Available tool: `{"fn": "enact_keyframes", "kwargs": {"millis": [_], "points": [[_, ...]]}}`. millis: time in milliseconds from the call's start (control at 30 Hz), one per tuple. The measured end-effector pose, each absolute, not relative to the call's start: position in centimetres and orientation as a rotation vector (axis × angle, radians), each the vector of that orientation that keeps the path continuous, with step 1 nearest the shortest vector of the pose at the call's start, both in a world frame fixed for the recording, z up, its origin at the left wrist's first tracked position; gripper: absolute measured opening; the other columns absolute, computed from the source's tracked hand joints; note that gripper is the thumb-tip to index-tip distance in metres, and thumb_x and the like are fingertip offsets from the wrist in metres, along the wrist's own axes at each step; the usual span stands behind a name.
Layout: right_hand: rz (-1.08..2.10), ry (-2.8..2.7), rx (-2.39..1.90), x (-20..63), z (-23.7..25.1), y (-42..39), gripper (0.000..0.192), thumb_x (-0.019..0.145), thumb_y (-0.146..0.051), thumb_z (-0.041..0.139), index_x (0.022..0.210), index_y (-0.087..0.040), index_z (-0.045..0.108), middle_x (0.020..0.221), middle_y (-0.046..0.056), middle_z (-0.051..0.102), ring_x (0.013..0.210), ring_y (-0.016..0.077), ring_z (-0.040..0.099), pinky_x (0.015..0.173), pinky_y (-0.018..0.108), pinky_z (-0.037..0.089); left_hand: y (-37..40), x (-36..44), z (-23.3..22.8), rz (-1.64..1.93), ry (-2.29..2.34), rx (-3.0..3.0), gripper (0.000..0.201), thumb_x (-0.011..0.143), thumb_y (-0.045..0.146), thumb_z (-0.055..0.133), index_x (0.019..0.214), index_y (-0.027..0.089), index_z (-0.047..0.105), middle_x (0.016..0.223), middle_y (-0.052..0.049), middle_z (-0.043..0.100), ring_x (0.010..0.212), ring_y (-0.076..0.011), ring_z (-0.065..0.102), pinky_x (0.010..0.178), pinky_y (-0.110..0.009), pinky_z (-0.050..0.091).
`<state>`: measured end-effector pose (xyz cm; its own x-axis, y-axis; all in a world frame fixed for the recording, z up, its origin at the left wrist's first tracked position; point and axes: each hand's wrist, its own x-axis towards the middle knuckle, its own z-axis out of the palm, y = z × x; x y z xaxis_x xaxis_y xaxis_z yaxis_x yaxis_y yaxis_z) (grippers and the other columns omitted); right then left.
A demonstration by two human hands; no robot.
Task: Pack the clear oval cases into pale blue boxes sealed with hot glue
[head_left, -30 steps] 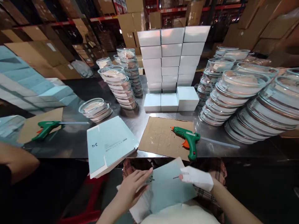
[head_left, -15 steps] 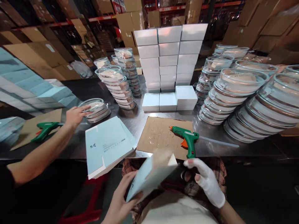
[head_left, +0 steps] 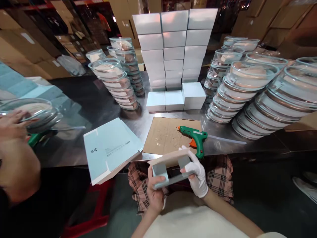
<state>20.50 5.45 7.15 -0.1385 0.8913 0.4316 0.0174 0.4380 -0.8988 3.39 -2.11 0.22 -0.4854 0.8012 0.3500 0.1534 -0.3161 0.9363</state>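
Over my lap I hold a light-blue cardboard box [head_left: 174,179], its end flaps standing up and a brown inner panel facing the table. My bare left hand [head_left: 156,188] grips its left end, thumb on the flap. At the right end, my right hand [head_left: 195,173], in a white glove with bare fingertips, is closed on the other flap. Just beyond lies a green glue gun [head_left: 196,137] with an orange trigger, resting on a brown cardboard sheet [head_left: 160,135]. To the left, flat light-blue boxes [head_left: 112,148] are piled at the table edge.
White boxes [head_left: 174,39] form a tall stack at the back. Round clear-lidded containers [head_left: 247,82] stand in piles on the right, with more containers [head_left: 116,82] at left. A co-worker's hand [head_left: 15,124] holds similar containers at far left. A red stool [head_left: 94,211] stands below.
The box has turned from slanted to nearly level, its flaps now showing. My gloved right hand has closed on its right end. The co-worker's hand has carried round containers leftward off the table.
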Motion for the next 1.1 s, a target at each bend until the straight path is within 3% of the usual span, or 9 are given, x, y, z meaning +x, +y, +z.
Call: {"fn": "enact_keyframes", "kwargs": {"millis": [67,133,267,400,567,733,900,1033,1100], "points": [[0.953,-1.365,-0.966,20.2,7.3,5.1,0.047,0.099,-0.055,0.059,0.132,-0.023,0.066,0.140,0.013,0.068,0.122,0.0282,0.068,0.109,0.043,0.053,-1.8,4.3,0.8,1.930,1.332,1.169,0.036,0.096,0.058,0.060,0.116,0.028,0.061,0.144,-0.013,0.059,0.128,-0.0293,0.064,0.100,-0.042,0.055],[0.922,-1.214,-1.029,20.0,7.2,4.9,0.049,0.096,-0.040,0.062,0.142,-0.023,0.054,0.147,0.014,0.062,0.129,0.0274,0.064,0.112,0.045,0.051,-1.5,4.6,1.7,1.897,1.262,1.321,0.041,0.094,0.056,0.065,0.126,0.031,0.056,0.147,-0.013,0.057,0.132,-0.0302,0.061,0.103,-0.046,0.054],[0.984,-1.226,-1.132,22.1,7.1,5.8,0.046,0.095,-0.037,0.059,0.138,-0.024,0.045,0.149,0.017,0.058,0.124,0.0249,0.066,0.102,0.041,0.056,-1.4,2.6,3.0,1.584,1.288,1.787,0.030,0.090,0.039,0.076,0.114,0.027,0.064,0.142,-0.014,0.057,0.126,-0.0292,0.065,0.096,-0.043,0.057],[0.765,-1.445,-1.636,25.9,8.7,9.7,0.040,0.095,-0.051,0.053,0.116,-0.018,0.063,0.123,0.017,0.069,0.107,0.0277,0.070,0.095,0.041,0.055,-1.6,0.3,2.2,1.556,1.426,1.696,0.022,0.091,0.036,0.075,0.108,0.024,0.068,0.136,-0.014,0.060,0.121,-0.0275,0.068,0.093,-0.040,0.058],[0.878,-1.547,-2.140,27.5,9.9,15.2,0.028,0.064,-0.037,0.082,0.077,-0.018,0.067,0.084,0.014,0.074,0.091,0.0335,0.072,0.081,0.039,0.052,-0.7,-0.4,0.5,1.544,1.493,1.531,0.027,0.087,0.045,0.076,0.101,0.022,0.070,0.134,-0.014,0.060,0.127,-0.0292,0.063,0.104,-0.043,0.053],[1.030,-1.351,-1.962,27.4,9.5,15.0,0.022,0.069,-0.038,0.068,0.074,-0.018,0.063,0.060,0.005,0.063,0.060,0.0224,0.065,0.059,0.032,0.048,0.8,0.2,0.7,1.640,1.545,1.439,0.034,0.087,0.052,0.075,0.101,0.022,0.070,0.125,-0.011,0.065,0.120,-0.0265,0.065,0.100,-0.039,0.054],[0.975,-1.142,-1.584,26.9,11.3,10.4,0.042,0.074,-0.056,0.070,0.094,-0.021,0.057,0.073,0.003,0.069,0.065,0.0194,0.065,0.065,0.032,0.054,1.7,1.4,2.9,1.652,1.611,1.402,0.033,0.086,0.051,0.076,0.103,0.023,0.072,0.116,-0.009,0.070,0.118,-0.0275,0.065,0.100,-0.041,0.053],[1.339,-1.262,-1.171,27.7,12.9,6.9,0.036,0.077,-0.056,0.074,0.084,-0.022,0.067,0.071,0.006,0.071,0.054,0.0198,0.060,0.058,0.036,0.054,2.3,2.6,4.7,1.658,1.621,1.467,0.031,0.088,0.050,0.075,0.104,0.024,0.072,0.113,-0.009,0.071,0.120,-0.0283,0.064,0.102,-0.042,0.053],[1.435,-1.428,-1.139,28.1,13.1,5.6,0.035,0.084,-0.056,0.070,0.093,-0.022,0.072,0.082,0.009,0.075,0.050,0.0191,0.060,0.053,0.036,0.053,2.4,3.2,5.3,1.651,1.630,1.522,0.027,0.090,0.045,0.074,0.106,0.024,0.072,0.112,-0.009,0.072,0.120,-0.0278,0.064,0.101,-0.041,0.053]]}}
